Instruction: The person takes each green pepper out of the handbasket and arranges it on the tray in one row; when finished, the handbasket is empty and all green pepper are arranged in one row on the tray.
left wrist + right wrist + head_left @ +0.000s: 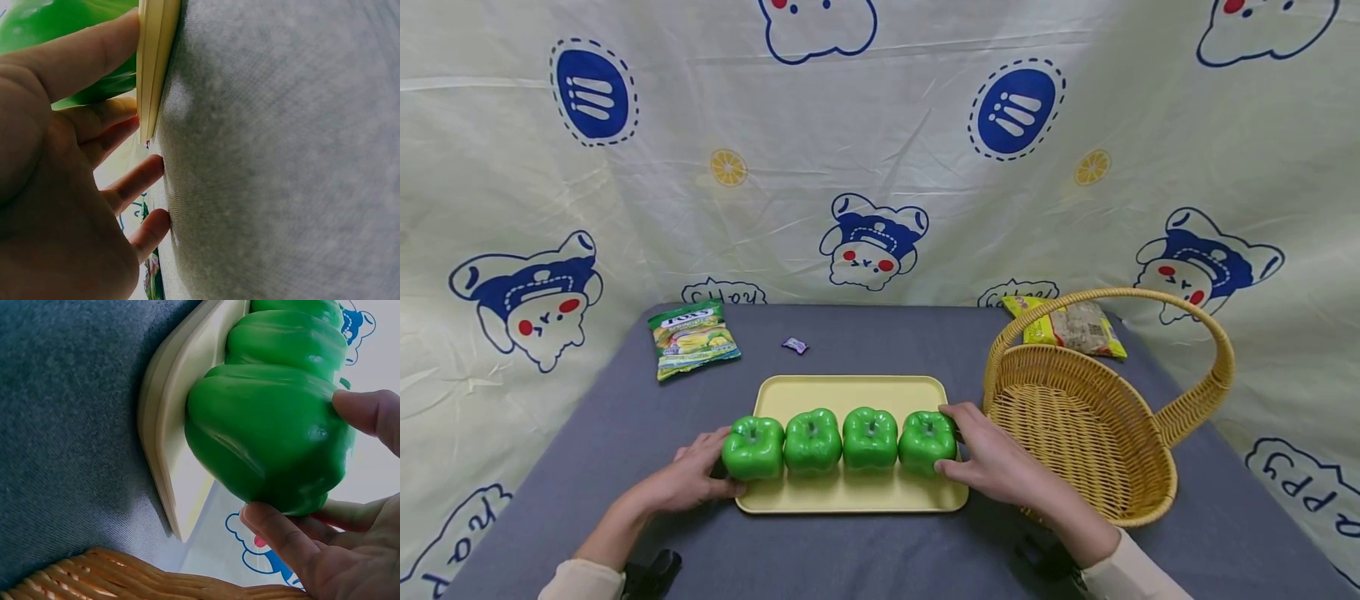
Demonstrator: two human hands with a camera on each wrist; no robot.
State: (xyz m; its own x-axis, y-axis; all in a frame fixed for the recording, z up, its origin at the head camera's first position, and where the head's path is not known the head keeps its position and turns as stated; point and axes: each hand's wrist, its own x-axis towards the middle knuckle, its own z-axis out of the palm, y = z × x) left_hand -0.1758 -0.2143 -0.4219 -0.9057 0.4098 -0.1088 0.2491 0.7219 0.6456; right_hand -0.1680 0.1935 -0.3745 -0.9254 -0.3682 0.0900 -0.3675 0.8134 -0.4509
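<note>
Several green bell peppers stand side by side on a pale yellow tray (850, 498). At the row's left end, my left hand (688, 475) reaches around the leftmost pepper (752, 450). In the left wrist view its thumb (94, 53) and two fingers touch the tray's rim beside the pepper, while the other fingers extend over the cloth. My right hand (992, 454) holds the rightmost pepper (269, 431) between thumb (369, 415) and fingers. Two more peppers, one left of centre (812, 442) and one right of centre (870, 440), sit between them.
A wicker basket (1067, 362) with a tall handle stands right of the tray, close to my right forearm. Behind it lies a yellow snack bag (1067, 327). A green candy bag (692, 337) and a small purple wrapped sweet (795, 345) lie at the back left.
</note>
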